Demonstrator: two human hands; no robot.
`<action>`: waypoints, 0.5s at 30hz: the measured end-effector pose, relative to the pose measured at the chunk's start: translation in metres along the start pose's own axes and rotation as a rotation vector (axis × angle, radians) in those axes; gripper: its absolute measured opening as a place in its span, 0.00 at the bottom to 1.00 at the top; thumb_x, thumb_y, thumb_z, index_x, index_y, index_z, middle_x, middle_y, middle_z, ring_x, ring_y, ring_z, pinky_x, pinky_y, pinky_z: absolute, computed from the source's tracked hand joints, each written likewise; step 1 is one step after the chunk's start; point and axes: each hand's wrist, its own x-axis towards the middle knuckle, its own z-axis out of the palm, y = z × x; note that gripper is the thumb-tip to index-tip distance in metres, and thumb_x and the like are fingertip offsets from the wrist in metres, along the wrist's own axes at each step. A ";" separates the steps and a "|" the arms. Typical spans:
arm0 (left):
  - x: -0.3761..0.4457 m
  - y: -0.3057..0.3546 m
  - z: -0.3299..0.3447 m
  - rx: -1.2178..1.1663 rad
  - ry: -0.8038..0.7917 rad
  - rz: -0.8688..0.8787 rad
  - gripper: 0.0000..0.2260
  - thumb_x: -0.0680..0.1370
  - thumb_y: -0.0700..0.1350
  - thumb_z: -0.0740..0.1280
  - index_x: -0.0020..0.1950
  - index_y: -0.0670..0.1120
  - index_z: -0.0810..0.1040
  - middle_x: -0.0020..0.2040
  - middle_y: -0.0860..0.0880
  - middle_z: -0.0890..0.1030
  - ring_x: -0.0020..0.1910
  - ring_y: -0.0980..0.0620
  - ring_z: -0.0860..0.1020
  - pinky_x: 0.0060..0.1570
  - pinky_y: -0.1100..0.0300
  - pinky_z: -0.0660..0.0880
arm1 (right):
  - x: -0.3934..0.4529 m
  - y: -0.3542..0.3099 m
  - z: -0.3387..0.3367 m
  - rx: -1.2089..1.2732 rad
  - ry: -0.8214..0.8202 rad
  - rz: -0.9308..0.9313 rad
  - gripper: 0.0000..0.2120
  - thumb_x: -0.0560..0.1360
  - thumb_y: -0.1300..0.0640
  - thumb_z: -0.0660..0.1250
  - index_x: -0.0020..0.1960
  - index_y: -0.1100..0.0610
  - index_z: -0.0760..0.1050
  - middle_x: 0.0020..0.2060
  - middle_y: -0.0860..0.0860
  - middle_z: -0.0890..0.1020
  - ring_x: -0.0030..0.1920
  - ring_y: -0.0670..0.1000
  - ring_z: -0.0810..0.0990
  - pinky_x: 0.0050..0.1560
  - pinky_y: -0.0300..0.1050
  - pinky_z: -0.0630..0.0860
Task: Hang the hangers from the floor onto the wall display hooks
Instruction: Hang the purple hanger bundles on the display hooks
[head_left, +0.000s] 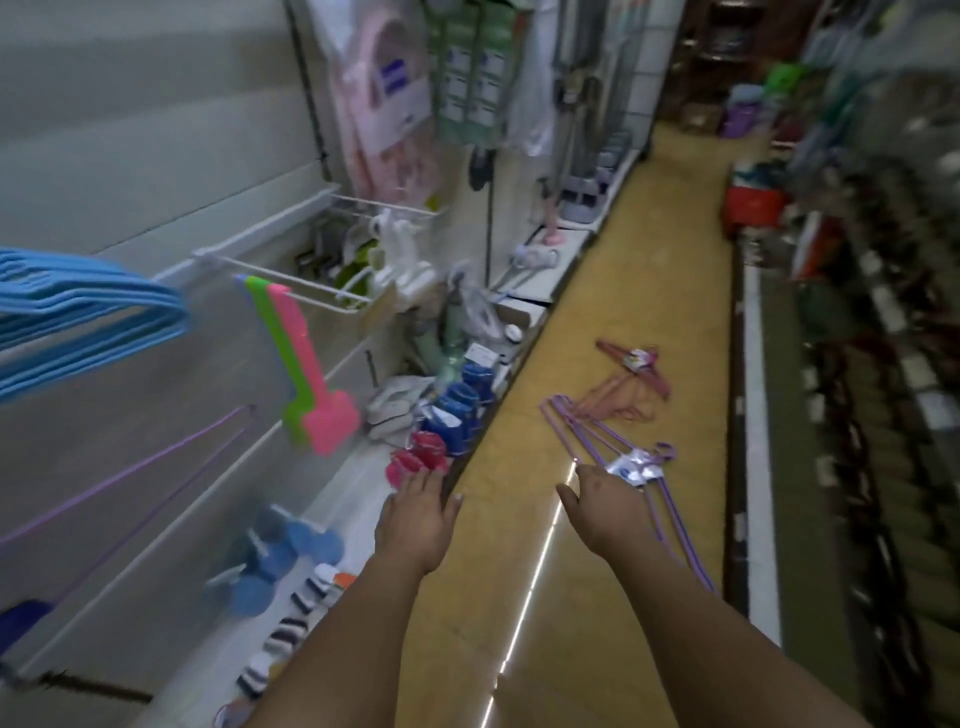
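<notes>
We see both arms stretched out over the yellow floor (587, 597) of a shop aisle. Our left hand (415, 525) is spread flat and holds nothing, above the floor's left edge by the low shelf (358, 478). Our right hand (605, 506), fingers loosely spread and empty, hovers beside the purple hangers (597, 441) lying mid-floor. Pink hangers (631, 376) lie just beyond them. Blue hangers (78, 312) hang on the wall (130, 130) at left.
</notes>
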 end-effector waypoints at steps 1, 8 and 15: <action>0.009 0.015 0.004 0.001 -0.011 0.021 0.25 0.82 0.56 0.51 0.77 0.48 0.56 0.77 0.47 0.58 0.76 0.49 0.55 0.73 0.52 0.56 | 0.002 0.016 -0.003 0.007 0.012 0.026 0.20 0.81 0.44 0.52 0.61 0.57 0.71 0.57 0.53 0.79 0.57 0.56 0.78 0.51 0.46 0.72; 0.067 0.137 0.026 0.067 -0.063 0.179 0.26 0.82 0.57 0.50 0.78 0.48 0.55 0.77 0.47 0.57 0.76 0.48 0.55 0.73 0.53 0.55 | 0.033 0.132 -0.020 0.078 0.062 0.186 0.19 0.81 0.45 0.52 0.63 0.56 0.72 0.58 0.53 0.79 0.57 0.55 0.77 0.52 0.46 0.71; 0.128 0.237 0.057 0.068 -0.106 0.251 0.26 0.82 0.57 0.52 0.77 0.49 0.56 0.77 0.47 0.58 0.76 0.48 0.55 0.73 0.50 0.57 | 0.066 0.240 -0.035 0.035 0.064 0.256 0.21 0.82 0.45 0.51 0.67 0.56 0.68 0.60 0.54 0.77 0.59 0.54 0.76 0.52 0.45 0.71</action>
